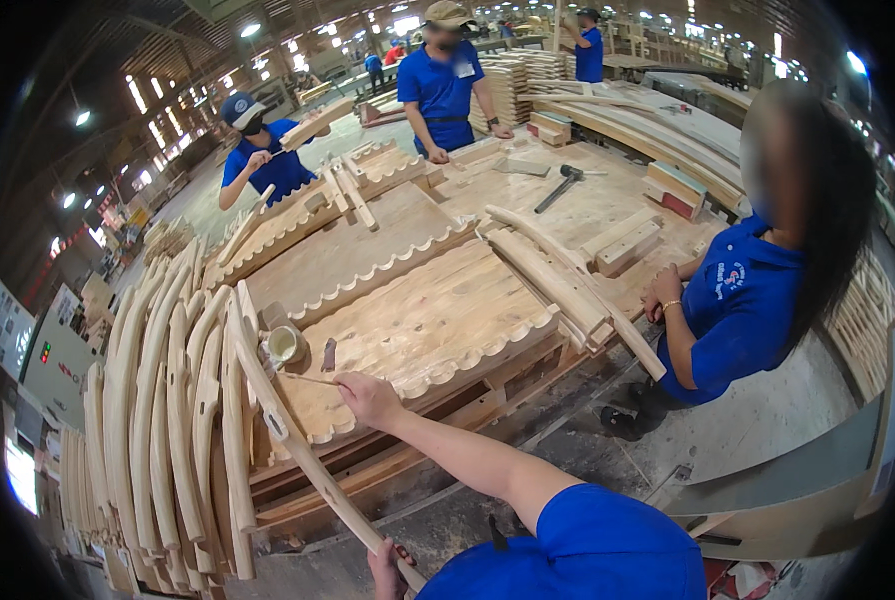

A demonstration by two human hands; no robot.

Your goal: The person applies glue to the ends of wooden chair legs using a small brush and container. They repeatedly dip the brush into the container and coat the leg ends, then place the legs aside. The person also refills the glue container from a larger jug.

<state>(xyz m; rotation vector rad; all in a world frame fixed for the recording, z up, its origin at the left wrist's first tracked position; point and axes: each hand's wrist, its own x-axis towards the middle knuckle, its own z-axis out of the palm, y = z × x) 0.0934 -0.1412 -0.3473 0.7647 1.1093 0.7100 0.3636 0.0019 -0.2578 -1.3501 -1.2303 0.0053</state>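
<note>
In the head view, the left hand (387, 572) is down at the lower edge, fingers wrapped around the near end of a long, curved wooden bar (317, 475). That bar slants up and away to the left, a dark slot showing in its side, its far end up by a pale cup (285, 345). And here's the right hand (369, 400), reaching across the near edge of the workbench (607, 205), thumb and fingers closed on a thin stick (309, 379)! The stick points left, toward the bar, its tip just below the cup.

Under and beyond that hand lies a pale wooden panel (427, 320) bordered by scalloped edges. Over on the left, a crowd of curved wooden pieces (152, 400) stands packed side by side. Further across the bench, a black-headed hammer (559, 188) lies near some wooden blocks.

Around the bench, a co-worker on the right (747, 290) has hands together, another at the far side (445, 95) rests both on the top, and a third at upper left (277, 165) holds up a wooden piece (315, 124).
</note>
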